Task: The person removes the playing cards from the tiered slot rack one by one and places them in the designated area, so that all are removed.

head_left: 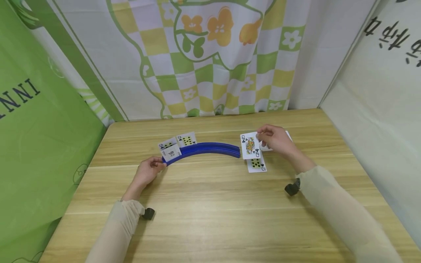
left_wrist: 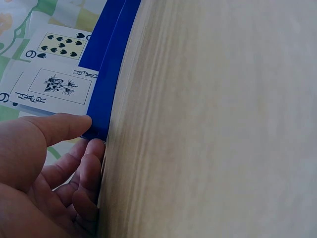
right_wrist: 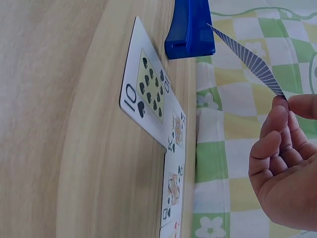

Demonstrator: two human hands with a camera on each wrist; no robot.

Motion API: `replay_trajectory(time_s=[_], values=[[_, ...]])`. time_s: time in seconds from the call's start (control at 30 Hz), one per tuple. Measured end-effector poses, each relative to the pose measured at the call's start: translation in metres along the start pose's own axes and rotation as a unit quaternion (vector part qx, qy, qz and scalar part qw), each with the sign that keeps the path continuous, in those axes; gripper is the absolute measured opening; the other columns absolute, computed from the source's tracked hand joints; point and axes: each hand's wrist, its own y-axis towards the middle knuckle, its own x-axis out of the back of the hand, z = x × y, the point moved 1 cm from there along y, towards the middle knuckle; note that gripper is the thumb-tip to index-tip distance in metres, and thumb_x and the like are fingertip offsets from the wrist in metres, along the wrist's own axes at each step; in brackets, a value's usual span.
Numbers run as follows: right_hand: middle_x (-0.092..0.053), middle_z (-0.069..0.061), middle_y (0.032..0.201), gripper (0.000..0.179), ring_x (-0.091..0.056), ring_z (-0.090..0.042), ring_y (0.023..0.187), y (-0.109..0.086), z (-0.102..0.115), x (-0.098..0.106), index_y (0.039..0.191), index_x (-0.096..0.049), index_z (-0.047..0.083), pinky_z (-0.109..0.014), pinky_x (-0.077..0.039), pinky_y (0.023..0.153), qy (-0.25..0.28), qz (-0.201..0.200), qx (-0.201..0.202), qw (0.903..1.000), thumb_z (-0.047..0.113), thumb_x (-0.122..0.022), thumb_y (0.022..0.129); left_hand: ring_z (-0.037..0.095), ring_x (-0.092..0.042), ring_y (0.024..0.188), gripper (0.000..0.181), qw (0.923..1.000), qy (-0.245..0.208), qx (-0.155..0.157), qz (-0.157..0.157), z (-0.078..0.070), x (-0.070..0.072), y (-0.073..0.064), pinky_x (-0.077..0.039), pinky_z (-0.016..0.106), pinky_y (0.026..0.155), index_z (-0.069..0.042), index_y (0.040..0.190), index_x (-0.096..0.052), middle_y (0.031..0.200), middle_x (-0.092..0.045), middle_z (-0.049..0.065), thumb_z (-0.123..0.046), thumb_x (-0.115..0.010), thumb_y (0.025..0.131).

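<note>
My left hand pinches the left end of a curved blue card holder between thumb and fingers. In that end stands a joker, with two black-suited number cards behind it, one a spade card. My right hand pinches a queen of clubs by its upper right corner, raised near the holder's right end. The right wrist view shows this card's striped back. Beneath it, a ten of spades lies face up on the table.
Beyond the ten, a king, another queen and a partly seen card lie in a row, mostly hidden by my right hand in the head view. A patterned curtain hangs behind the wooden table.
</note>
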Motion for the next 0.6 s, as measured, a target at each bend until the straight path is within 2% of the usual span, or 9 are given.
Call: replay_trajectory(time_s=[0.23, 0.6], values=[[-0.069, -0.002, 0.088, 0.029, -0.06, -0.015, 0.074, -0.004, -0.007, 0.008, 0.122, -0.06, 0.003, -0.028, -0.051, 0.064, 0.021, -0.003, -0.006, 0.9998, 0.022, -0.058, 0.1, 0.017, -0.055, 0.082, 0.033, 1.0, -0.001, 0.004, 0.0, 0.0, 0.0, -0.002, -0.047, 0.024, 0.064, -0.004, 0.119, -0.064, 0.105, -0.066, 0.014, -0.025, -0.067, 0.094], [-0.069, -0.005, 0.093, 0.032, -0.058, -0.009, 0.074, -0.011, -0.017, 0.02, 0.124, -0.059, -0.001, -0.025, -0.052, 0.067, 0.02, -0.006, -0.008, 0.9997, 0.021, -0.057, 0.1, 0.017, -0.055, 0.082, 0.034, 1.0, -0.003, 0.007, 0.001, -0.001, -0.001, 0.0, -0.047, 0.024, 0.065, -0.004, 0.119, -0.064, 0.104, -0.065, 0.013, -0.026, -0.067, 0.093]])
